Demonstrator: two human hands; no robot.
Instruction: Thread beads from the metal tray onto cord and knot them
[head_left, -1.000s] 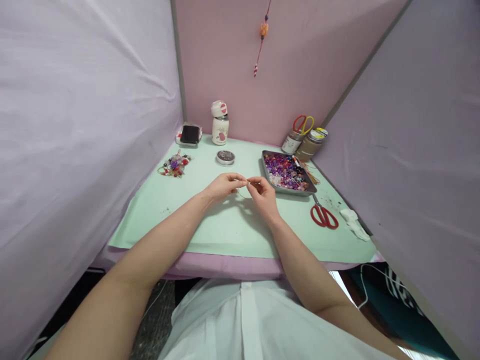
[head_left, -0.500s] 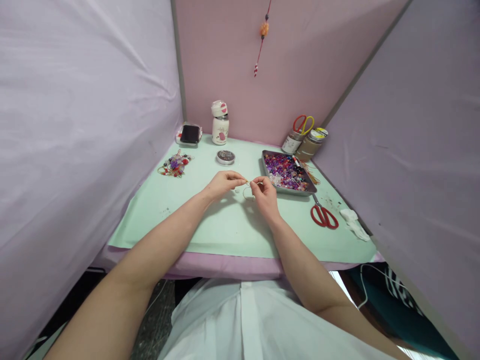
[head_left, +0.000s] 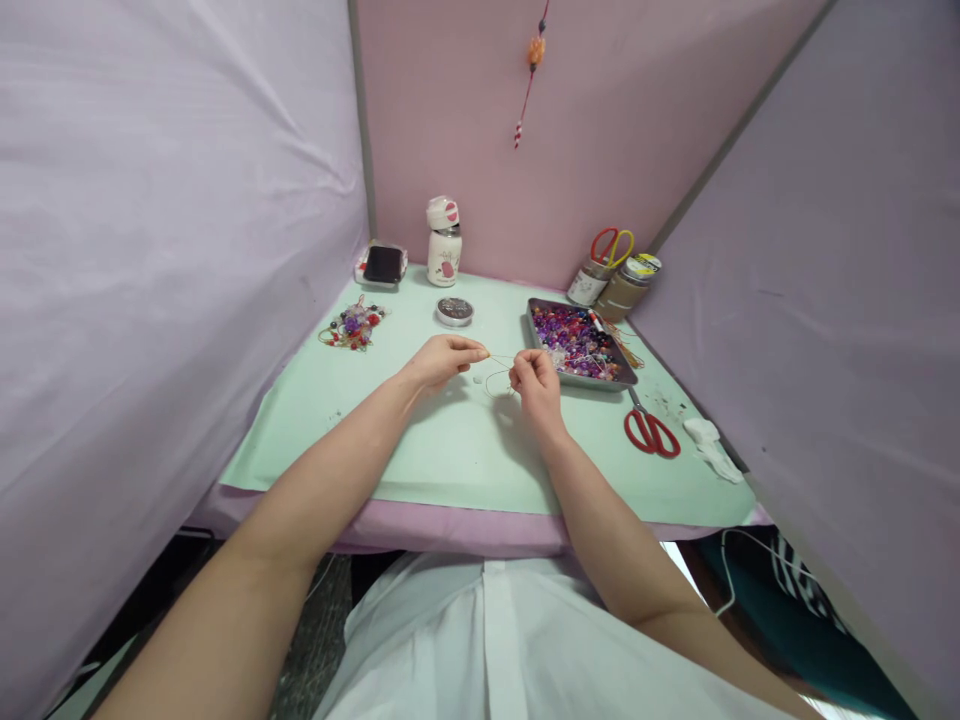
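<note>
Over the middle of the mint-green table mat [head_left: 450, 450] both my hands pinch a thin gold-coloured thread [head_left: 501, 360]. My left hand [head_left: 444, 359] grips one end between thumb and fingers. My right hand [head_left: 534, 377] pinches the other end, and a small loop of the thread hangs between them above the mat. A small pale bead [head_left: 478, 380] lies on the mat just below the thread. A metal tray [head_left: 628, 378] full of purple, pink and clear beads stands right of my right hand.
Red scissors [head_left: 651, 432] and a white crumpled scrap [head_left: 712, 448] lie at the right. Two jars [head_left: 615, 285] hold more scissors at the back right. A round tin [head_left: 454, 311], a white bottle [head_left: 444, 243], a dark phone [head_left: 383, 264] and finished bead strings [head_left: 351, 327] sit at the back left. Fabric walls close three sides.
My hands have drawn slightly apart, stretching the thread between them, and the loop now hangs lower. The camera has shifted a little.
</note>
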